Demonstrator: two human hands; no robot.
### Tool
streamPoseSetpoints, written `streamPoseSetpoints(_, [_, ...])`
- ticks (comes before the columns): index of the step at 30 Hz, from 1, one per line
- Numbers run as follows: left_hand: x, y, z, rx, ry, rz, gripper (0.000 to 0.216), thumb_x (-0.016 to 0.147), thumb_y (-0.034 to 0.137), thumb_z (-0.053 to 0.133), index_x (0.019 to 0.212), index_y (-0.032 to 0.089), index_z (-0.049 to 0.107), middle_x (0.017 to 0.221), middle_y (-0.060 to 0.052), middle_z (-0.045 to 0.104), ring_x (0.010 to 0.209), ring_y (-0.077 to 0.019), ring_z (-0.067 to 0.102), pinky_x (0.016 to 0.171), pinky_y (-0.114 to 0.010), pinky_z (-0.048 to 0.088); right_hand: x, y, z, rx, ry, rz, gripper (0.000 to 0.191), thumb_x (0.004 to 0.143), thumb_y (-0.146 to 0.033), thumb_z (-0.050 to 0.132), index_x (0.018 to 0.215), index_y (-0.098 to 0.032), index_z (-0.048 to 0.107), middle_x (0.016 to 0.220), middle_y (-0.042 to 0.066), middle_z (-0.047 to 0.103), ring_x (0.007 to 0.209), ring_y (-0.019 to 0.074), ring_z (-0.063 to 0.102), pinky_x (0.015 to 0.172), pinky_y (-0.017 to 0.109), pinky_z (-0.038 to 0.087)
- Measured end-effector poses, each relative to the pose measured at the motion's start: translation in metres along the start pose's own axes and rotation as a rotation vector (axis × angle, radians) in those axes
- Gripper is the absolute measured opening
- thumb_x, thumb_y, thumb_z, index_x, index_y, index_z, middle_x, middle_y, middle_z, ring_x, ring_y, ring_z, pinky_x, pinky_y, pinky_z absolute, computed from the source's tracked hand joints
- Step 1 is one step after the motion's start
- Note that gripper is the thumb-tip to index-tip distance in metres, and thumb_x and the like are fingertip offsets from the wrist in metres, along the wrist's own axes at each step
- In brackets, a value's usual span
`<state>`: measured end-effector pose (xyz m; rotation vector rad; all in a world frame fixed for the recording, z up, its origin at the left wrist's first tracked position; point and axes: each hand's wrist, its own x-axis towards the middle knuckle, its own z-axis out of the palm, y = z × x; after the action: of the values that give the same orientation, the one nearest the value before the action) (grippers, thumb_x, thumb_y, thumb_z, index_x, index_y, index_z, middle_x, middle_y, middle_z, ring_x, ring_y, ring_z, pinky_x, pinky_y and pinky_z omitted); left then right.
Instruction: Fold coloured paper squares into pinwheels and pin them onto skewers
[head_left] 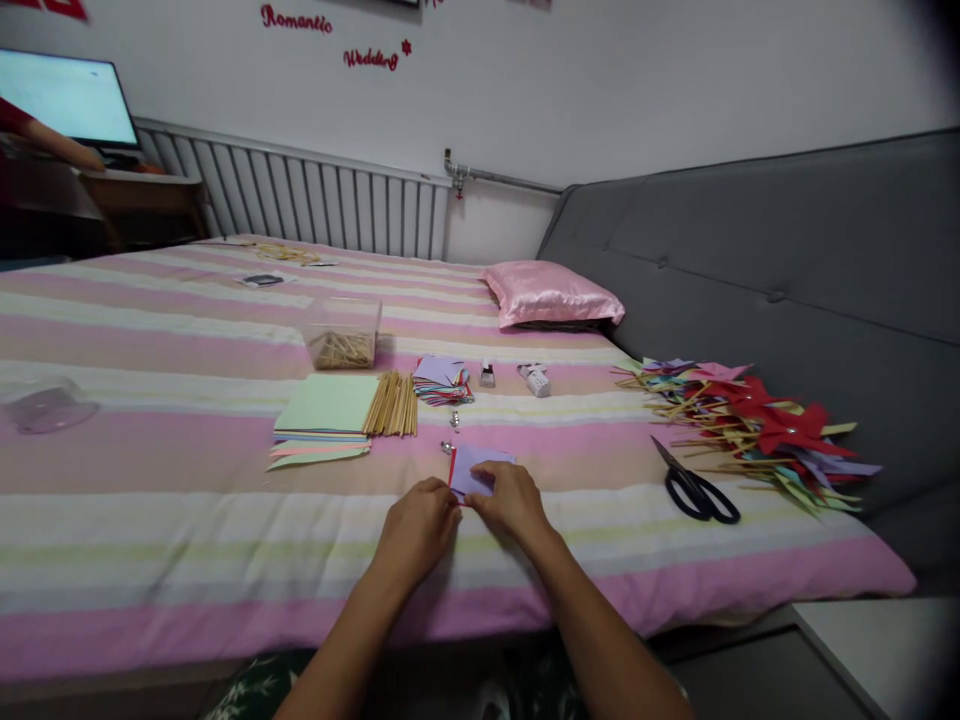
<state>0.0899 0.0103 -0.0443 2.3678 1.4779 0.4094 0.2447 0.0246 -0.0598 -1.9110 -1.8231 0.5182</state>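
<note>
A purple paper square [478,460] with red paper at its left edge lies on the striped bed near its front. My left hand [421,522] has its fingers curled at the left corner of the paper, with the fingertips partly hidden. My right hand [512,500] closes thumb and fingers on the purple paper from the right. Just beyond the paper lie small shiny metal pieces [448,447]. Farther off is a stack of cut paper squares [439,371] in several colours. A bundle of thin wooden sticks [392,404] lies beside pale green paper sheets [327,402].
Black-handled scissors [697,490] lie to the right, near a heap of paper pinwheels [787,430]. A clear box of sticks [343,335], a small bottle [487,375], a white roll [535,379] and a pink pillow [553,293] are farther back. Another person's arm [60,143] shows far left.
</note>
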Motion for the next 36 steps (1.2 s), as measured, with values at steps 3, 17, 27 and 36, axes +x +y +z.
streamPoseSetpoints(3, [0.0, -0.001, 0.001, 0.01, 0.0, -0.008, 0.023, 0.085, 0.019, 0.044, 0.088, 0.016, 0.066, 0.095, -0.01, 0.066, 0.089, -0.0203, 0.062, 0.073, -0.028, 0.044, 0.0, -0.002, -0.003, -0.021, 0.013, 0.017, 0.032, 0.068, -0.026, 0.067, 0.1, -0.023, 0.071, 0.107, 0.006, 0.07, 0.1, 0.0246, 0.063, 0.084, 0.03, 0.044])
streamPoseSetpoints(17, [0.0, -0.004, 0.003, -0.017, -0.009, 0.003, 0.022, 0.084, 0.019, 0.045, 0.087, 0.016, 0.066, 0.096, -0.01, 0.066, 0.091, -0.0209, 0.062, 0.074, -0.029, 0.044, 0.017, 0.008, -0.012, 0.137, 0.224, 0.151, 0.018, 0.079, -0.024, 0.055, 0.082, -0.022, 0.073, 0.085, 0.006, 0.074, 0.082, 0.0206, 0.068, 0.069, 0.025, 0.045])
streamPoseSetpoints(27, [-0.005, -0.006, -0.005, -0.139, 0.065, -0.006, 0.022, 0.083, 0.021, 0.047, 0.089, 0.016, 0.067, 0.102, -0.01, 0.065, 0.092, -0.0217, 0.062, 0.078, -0.031, 0.045, 0.02, 0.01, -0.018, 0.504, 0.572, 0.09, 0.031, 0.084, -0.035, 0.049, 0.101, -0.015, 0.066, 0.101, 0.009, 0.071, 0.094, 0.0199, 0.066, 0.084, 0.027, 0.048])
streamPoseSetpoints(36, [-0.005, -0.016, -0.033, -1.348, 0.174, -0.381, 0.051, 0.086, 0.051, 0.039, 0.095, 0.009, 0.066, 0.092, -0.015, 0.072, 0.086, -0.0255, 0.066, 0.078, -0.037, 0.05, 0.003, -0.021, -0.01, 0.7, 0.488, -0.411, 0.014, 0.08, -0.022, 0.059, 0.085, -0.023, 0.072, 0.125, 0.006, 0.058, 0.111, 0.0198, 0.053, 0.095, 0.036, 0.043])
